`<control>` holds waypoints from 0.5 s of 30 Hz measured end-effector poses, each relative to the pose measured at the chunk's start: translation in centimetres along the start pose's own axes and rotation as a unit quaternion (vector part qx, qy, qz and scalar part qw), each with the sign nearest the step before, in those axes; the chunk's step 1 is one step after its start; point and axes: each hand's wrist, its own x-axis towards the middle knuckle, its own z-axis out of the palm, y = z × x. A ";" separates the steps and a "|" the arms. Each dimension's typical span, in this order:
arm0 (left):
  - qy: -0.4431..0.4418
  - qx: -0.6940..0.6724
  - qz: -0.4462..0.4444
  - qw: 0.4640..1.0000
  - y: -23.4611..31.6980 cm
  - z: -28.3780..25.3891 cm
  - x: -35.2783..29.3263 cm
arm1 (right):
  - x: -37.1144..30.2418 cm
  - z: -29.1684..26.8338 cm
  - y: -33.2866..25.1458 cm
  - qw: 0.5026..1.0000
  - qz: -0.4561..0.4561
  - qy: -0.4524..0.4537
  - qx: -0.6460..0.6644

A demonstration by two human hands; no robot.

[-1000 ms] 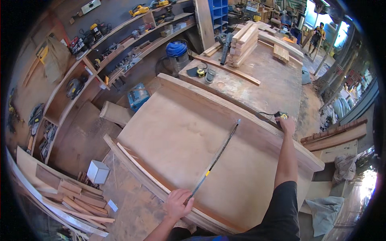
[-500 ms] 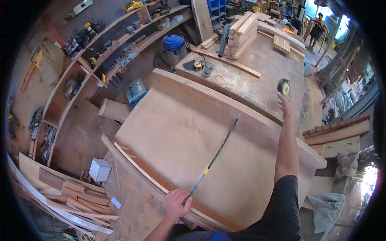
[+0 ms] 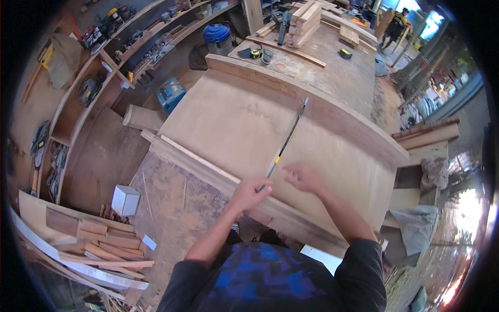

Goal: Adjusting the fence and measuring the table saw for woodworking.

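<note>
Before me lies a wide wooden panel (image 3: pixel 218 119) with a raised board (image 3: pixel 358 126) along its far side and a lower wooden rail along its near side. A slim dark rod (image 3: pixel 292 131) with a yellow band and pale tip slants across the panel. Its near end is in my left hand (image 3: pixel 250 193), whose fingers are closed round it by the near rail. My right hand (image 3: pixel 302 178) hovers just right of the rod, empty, fingers apart and slightly blurred. A black and yellow tape measure (image 3: pixel 344 53) rests on the workbench beyond the panel.
The workbench (image 3: pixel 338 78) holds stacked timber strips (image 3: pixel 304 23), a second tape measure (image 3: pixel 255 53) and a long batten (image 3: pixel 286 51). Shelves of tools curve along the left. Wood offcuts (image 3: pixel 109 244) and a white box (image 3: pixel 126 200) lie at lower left. A person (image 3: pixel 397 28) stands far right.
My right hand has let go of the tape measure, which now lies on the workbench, and has come back beside the rod. My left hand keeps the rod. The view has shifted.
</note>
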 end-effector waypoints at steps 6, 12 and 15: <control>0.054 0.453 0.289 0.841 -5.6 -13.3 -0.5 | -15.8 2.5 -7.9 0.973 0.224 -0.044 -0.036; -0.012 0.498 0.213 0.841 -8.0 -14.6 -2.5 | -22.4 8.5 -6.5 0.925 0.295 0.150 -0.184; 0.003 0.505 0.237 0.830 -8.8 -14.6 -4.2 | -23.4 10.0 -10.8 0.890 0.365 0.184 -0.199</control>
